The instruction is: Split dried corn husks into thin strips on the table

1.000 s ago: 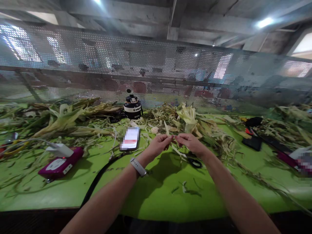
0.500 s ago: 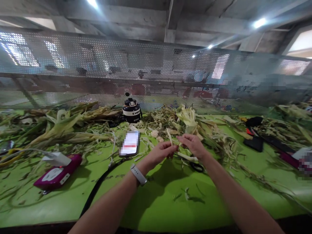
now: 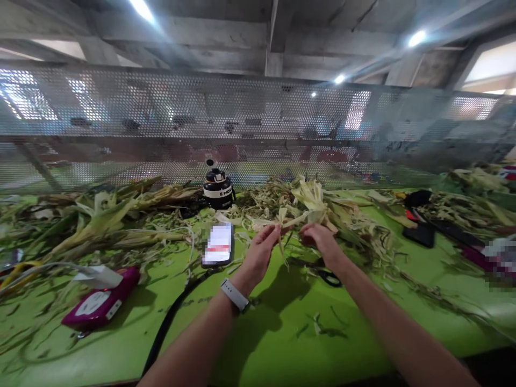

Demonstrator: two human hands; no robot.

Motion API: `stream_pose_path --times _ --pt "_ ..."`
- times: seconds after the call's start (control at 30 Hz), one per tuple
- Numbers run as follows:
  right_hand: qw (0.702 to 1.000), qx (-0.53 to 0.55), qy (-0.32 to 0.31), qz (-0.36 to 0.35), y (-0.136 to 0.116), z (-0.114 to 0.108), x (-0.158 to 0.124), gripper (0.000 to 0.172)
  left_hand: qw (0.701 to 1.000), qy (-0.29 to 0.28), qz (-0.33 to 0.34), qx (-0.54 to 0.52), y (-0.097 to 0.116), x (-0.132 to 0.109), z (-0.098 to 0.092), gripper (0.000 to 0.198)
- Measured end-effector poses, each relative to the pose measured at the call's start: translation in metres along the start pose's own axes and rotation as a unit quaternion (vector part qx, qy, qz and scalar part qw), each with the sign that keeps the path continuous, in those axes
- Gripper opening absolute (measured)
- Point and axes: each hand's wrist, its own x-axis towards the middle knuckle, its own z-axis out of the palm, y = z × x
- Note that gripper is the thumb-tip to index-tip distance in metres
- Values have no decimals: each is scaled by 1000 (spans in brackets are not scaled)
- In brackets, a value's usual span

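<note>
Both my hands are raised over the green table (image 3: 262, 344) in the middle of the view. My left hand (image 3: 261, 253), with a pale watch on its wrist, pinches a strip of pale corn husk (image 3: 289, 221). My right hand (image 3: 320, 240) is closed on the other end of the same husk piece, whose thin shreds hang down between the hands. Just behind them lies a big heap of husks (image 3: 318, 207). A pair of black scissors (image 3: 328, 278) lies on the table under my right wrist.
A phone (image 3: 219, 251) lies left of my hands, and a black-and-white bottle (image 3: 217, 188) stands behind it. A magenta device (image 3: 100, 301) with white cable sits at the left, and a black cord (image 3: 169, 317) runs toward me. Perforated metal screen (image 3: 242, 123) backs the table; dark tools (image 3: 419, 231) lie right.
My hands have lifted a little and moved farther from me, toward the husk heap. They have drawn slightly apart, pulling the husk strip between them.
</note>
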Motion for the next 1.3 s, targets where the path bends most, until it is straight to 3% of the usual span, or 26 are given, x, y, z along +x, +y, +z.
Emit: stream_pose_path --times 0.1,0.2,0.43,0.53,0.73,0.87,1.3 --pt "988 -27 -154 -14 -1 15 -14 8 998 6 34 45 -3 -1 0 22" --pt "974 -5 -225 -17 3 25 -22 16 998 -2 13 58 -6 -2 1 27" --pt "973 38 -227 -17 10 26 -21 40 997 -46 15 68 -5 -4 1 31" --pt "969 47 -243 -13 9 28 -21 43 998 -35 3 56 -6 -3 0 32" --pt "953 66 -293 47 15 25 -21 42 999 11 -37 15 -5 0 -4 31" --pt "945 44 -321 39 15 22 -20 42 999 23 -32 37 -5 3 -8 28" --pt "946 -23 -322 35 12 20 -22 38 996 71 -49 -14 -6 2 -5 35"
